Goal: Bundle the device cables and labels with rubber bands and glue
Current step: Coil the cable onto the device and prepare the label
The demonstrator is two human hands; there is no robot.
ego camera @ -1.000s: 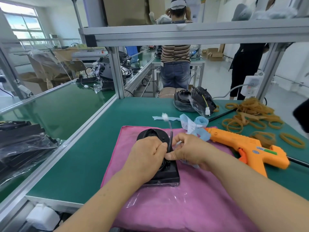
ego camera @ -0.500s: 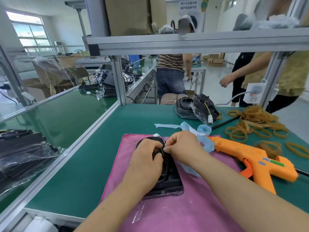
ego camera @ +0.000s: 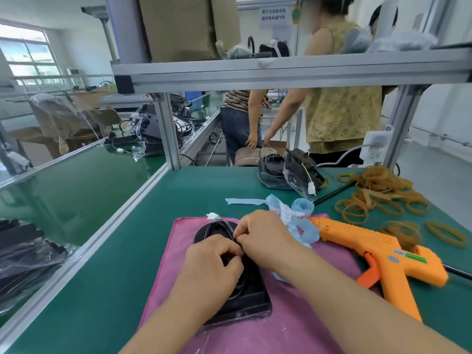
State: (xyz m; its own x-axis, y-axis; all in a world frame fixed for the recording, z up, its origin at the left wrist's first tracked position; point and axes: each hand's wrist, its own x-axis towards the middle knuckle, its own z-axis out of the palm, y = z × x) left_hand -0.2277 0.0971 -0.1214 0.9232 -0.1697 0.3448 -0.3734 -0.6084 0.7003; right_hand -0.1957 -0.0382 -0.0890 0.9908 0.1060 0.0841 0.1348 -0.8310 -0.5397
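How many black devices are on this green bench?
3: one device on pink cloth under left hand and right hand; two bagged devices at far edge. More may be hidden.

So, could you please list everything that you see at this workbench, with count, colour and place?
device: one, black, on the cloth
cable: one, coloured wires, white plug, device's far end
cloth: one, pink, on the table
glue gun: one, orange, cloth's right edge
rubber bands: many, tan, table's far right
label strip: one, light blue, cloth's far edge
bagged parts: two, black, table's far edge
people: two, standing beyond table
left hand: one, grip on cable, over device
right hand: one, grip pinching cable
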